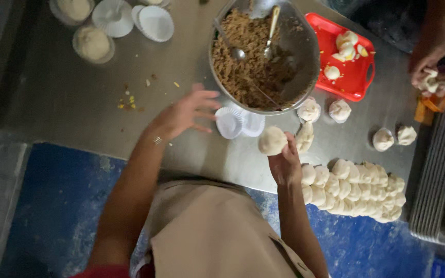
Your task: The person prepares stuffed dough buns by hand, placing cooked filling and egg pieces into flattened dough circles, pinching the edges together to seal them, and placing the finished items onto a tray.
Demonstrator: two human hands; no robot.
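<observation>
My right hand (286, 163) holds a round white dough bun (272, 140) above the steel table (78, 98), just below a big metal bowl (310, 51) of brown minced filling. My left hand (189, 111) hovers with fingers spread, reaching toward two white paper cups (229, 122) that lie beside the bowl. Two spoons (271, 28) rest in the filling. Several filled buns (356, 190) lie in rows to the right of my right hand.
A red tray (354, 77) holds cut boiled eggs. Paper cups and small tubs (92, 44) stand at the back left. Another person's hands (431, 72) shape dough at the right, beside stacked metal trays (439, 170). Loose buns (392, 138) sit between.
</observation>
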